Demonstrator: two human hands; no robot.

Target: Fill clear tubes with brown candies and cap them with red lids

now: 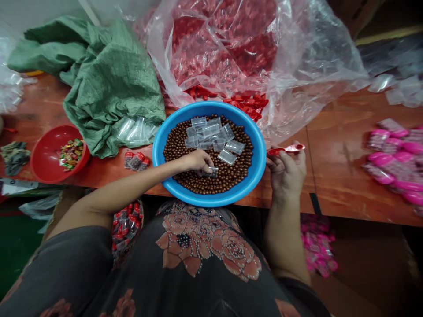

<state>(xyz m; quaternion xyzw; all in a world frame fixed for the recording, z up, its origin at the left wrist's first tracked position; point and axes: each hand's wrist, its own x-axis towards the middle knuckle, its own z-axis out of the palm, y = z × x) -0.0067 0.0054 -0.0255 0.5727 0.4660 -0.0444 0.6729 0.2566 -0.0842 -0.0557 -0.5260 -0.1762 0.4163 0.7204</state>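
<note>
My left hand (199, 162) is closed on a small clear plastic container (211, 172), low over the brown balls (185, 176) in a blue basin (259, 163). Whether balls are inside that container is hard to make out. Several more clear containers (211, 130) lie in a loose heap on top of the balls. Beyond the basin's right rim, my right hand (288, 169) grips a red plastic cap-like piece (287, 149) between thumb and fingers, raised above the table.
Behind the basin sits a big clear bag (224, 39) of red pieces. A green sack (112, 83), a red bowl (42, 154) with wrapped sweets and a few red-capped containers (136, 161) are leftward. Pink-capped containers (393, 154) cover the table's right side.
</note>
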